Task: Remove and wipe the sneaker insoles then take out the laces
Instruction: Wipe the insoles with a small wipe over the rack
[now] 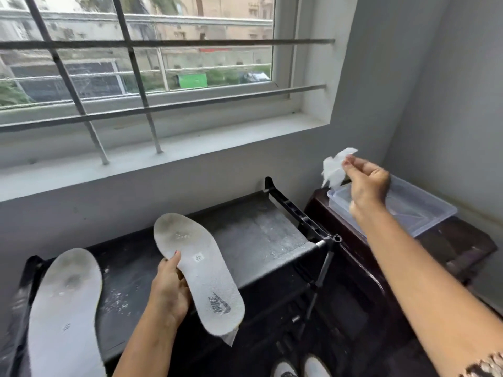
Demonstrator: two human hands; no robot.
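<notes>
1 insole (201,276), Nike logo, size tag unreadable

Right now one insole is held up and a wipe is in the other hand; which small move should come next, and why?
Probably bring the right hand and its white wipe down and left to the insole in the left hand. The wipe is raised over the clear plastic box, away from the insole, whose toe end looks dirty. The second insole lies on the black shelf.

Both insoles (200,273) (64,314) are off-white with grey smudges; one bears a grey logo. The wipe (336,165) is white, the shelf (253,235) black, dust-speckled.
</notes>
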